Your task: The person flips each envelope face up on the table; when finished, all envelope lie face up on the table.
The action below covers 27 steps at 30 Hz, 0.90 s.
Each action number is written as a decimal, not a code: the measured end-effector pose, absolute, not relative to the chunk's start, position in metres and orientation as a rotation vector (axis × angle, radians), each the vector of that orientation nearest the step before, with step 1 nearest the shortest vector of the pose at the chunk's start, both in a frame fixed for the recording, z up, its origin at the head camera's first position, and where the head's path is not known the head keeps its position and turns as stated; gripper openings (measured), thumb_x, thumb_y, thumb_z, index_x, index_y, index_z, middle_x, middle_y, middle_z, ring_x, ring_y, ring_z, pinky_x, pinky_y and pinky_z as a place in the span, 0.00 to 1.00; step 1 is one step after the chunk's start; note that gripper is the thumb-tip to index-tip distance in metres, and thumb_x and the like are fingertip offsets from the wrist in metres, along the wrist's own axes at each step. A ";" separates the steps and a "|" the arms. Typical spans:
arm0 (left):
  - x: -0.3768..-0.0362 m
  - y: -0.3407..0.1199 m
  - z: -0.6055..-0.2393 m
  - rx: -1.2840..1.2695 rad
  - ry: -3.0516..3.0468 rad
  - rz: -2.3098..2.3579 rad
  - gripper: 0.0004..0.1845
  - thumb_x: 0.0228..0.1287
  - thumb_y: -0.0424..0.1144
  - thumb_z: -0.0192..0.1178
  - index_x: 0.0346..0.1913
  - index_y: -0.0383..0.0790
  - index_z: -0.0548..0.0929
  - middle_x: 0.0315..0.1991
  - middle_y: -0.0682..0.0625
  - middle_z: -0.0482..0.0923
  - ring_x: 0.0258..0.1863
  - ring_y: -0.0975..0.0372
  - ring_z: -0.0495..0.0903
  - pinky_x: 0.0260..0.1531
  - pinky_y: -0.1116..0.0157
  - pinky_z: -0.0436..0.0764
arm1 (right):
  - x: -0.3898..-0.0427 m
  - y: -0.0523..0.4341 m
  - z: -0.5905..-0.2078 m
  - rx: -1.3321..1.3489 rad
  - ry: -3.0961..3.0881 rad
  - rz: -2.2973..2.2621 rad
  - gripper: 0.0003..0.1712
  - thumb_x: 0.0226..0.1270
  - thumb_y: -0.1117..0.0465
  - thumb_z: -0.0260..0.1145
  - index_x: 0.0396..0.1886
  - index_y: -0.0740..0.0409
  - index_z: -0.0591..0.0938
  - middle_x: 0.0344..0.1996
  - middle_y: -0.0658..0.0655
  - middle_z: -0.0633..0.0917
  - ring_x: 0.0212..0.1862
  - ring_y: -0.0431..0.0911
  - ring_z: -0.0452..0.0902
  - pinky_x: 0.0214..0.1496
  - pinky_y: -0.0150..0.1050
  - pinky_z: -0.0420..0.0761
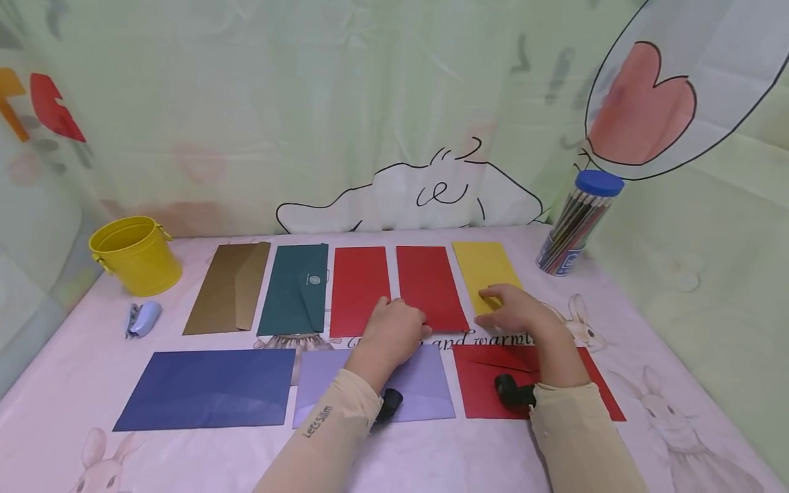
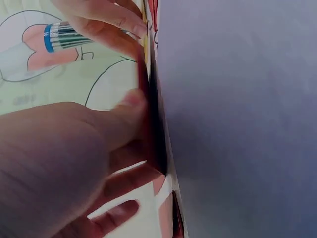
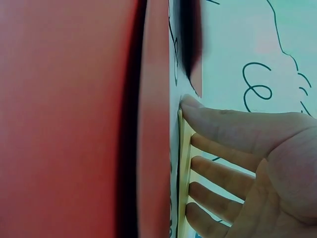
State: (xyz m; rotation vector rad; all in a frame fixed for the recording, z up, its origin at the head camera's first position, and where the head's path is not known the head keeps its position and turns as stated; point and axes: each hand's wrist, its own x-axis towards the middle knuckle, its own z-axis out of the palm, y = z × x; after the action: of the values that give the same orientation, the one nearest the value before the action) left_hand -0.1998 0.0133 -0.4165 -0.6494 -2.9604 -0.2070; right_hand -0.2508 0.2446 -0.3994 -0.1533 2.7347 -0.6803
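Several envelopes lie in two rows. At the left and lower edges of a red envelope [image 1: 428,281], the second red one in the back row, my left hand [image 1: 391,335] has its fingers and thumb curled. In the left wrist view that red envelope [image 2: 153,144] is blurred and tilted between thumb and fingers. My right hand [image 1: 524,311] reaches over the yellow envelope [image 1: 483,263] at the row's right end. Its thumb and fairly straight fingers touch the yellow envelope [image 3: 184,198] in the right wrist view. Another red envelope [image 1: 360,281] lies left of my left hand.
Farther left lie a green envelope [image 1: 286,287] and a brown one [image 1: 216,294]. The front row has a blue envelope [image 1: 212,390], a purple one [image 1: 425,387] and a red one [image 1: 592,397]. A yellow bucket [image 1: 135,257], a stapler [image 1: 143,319] and a pencil jar [image 1: 576,226] stand around.
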 end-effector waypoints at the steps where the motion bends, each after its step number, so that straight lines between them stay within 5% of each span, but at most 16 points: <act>1: -0.200 0.013 -0.416 -0.660 -2.938 -0.196 0.12 0.66 0.49 0.68 0.47 0.49 0.91 0.28 0.56 0.84 0.36 0.61 0.83 0.48 0.60 0.73 | -0.251 0.245 -0.400 -0.157 2.737 -0.678 0.41 0.64 0.54 0.72 0.72 0.67 0.69 0.70 0.74 0.64 0.72 0.70 0.53 0.68 0.65 0.62; 4: -0.199 0.014 -0.413 -0.673 -2.839 -0.174 0.16 0.64 0.45 0.69 0.52 0.44 0.86 0.29 0.53 0.85 0.35 0.60 0.86 0.49 0.60 0.75 | -0.251 0.244 -0.400 -0.163 2.741 -0.671 0.41 0.64 0.54 0.72 0.72 0.68 0.69 0.70 0.74 0.65 0.72 0.70 0.54 0.68 0.65 0.63; 10: -0.199 0.013 -0.402 -0.483 -2.611 -0.248 0.42 0.56 0.40 0.75 0.72 0.35 0.65 0.24 0.50 0.80 0.21 0.60 0.81 0.35 0.63 0.79 | -0.250 0.243 -0.398 -0.170 2.736 -0.656 0.40 0.65 0.55 0.71 0.72 0.68 0.68 0.70 0.74 0.64 0.73 0.70 0.53 0.69 0.64 0.60; 14: -0.199 0.010 -0.394 -0.259 -2.634 -0.591 0.48 0.58 0.34 0.72 0.78 0.39 0.55 0.35 0.44 0.80 0.14 0.58 0.75 0.24 0.64 0.80 | -0.250 0.243 -0.396 -0.176 2.728 -0.650 0.40 0.66 0.55 0.71 0.72 0.68 0.68 0.71 0.74 0.64 0.73 0.70 0.52 0.70 0.64 0.59; 17: -0.201 0.007 -0.392 -0.159 -2.634 -0.898 0.50 0.55 0.30 0.72 0.77 0.44 0.55 0.46 0.41 0.78 0.21 0.56 0.80 0.26 0.61 0.83 | -0.250 0.243 -0.395 -0.175 2.726 -0.651 0.40 0.66 0.56 0.71 0.72 0.68 0.68 0.71 0.74 0.64 0.73 0.70 0.52 0.70 0.64 0.59; 22: -0.202 0.002 -0.393 -0.173 -2.524 -1.155 0.48 0.51 0.30 0.75 0.74 0.47 0.60 0.53 0.42 0.79 0.46 0.51 0.83 0.41 0.53 0.85 | -0.249 0.243 -0.395 -0.178 2.735 -0.644 0.40 0.66 0.55 0.71 0.72 0.69 0.68 0.70 0.75 0.64 0.73 0.70 0.53 0.69 0.65 0.60; 27: -0.200 0.001 -0.389 -0.109 -2.549 -1.293 0.42 0.55 0.34 0.73 0.71 0.44 0.63 0.44 0.45 0.83 0.40 0.55 0.85 0.38 0.57 0.86 | -0.249 0.244 -0.396 -0.194 2.743 -0.636 0.40 0.66 0.55 0.71 0.72 0.70 0.68 0.70 0.75 0.65 0.73 0.70 0.53 0.69 0.64 0.60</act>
State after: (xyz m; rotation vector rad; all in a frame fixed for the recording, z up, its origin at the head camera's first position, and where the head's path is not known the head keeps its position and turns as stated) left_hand -0.2003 0.0007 -0.3893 -0.1088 -2.5494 -1.2925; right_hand -0.2490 0.2436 -0.3956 -0.1944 2.7428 -0.6356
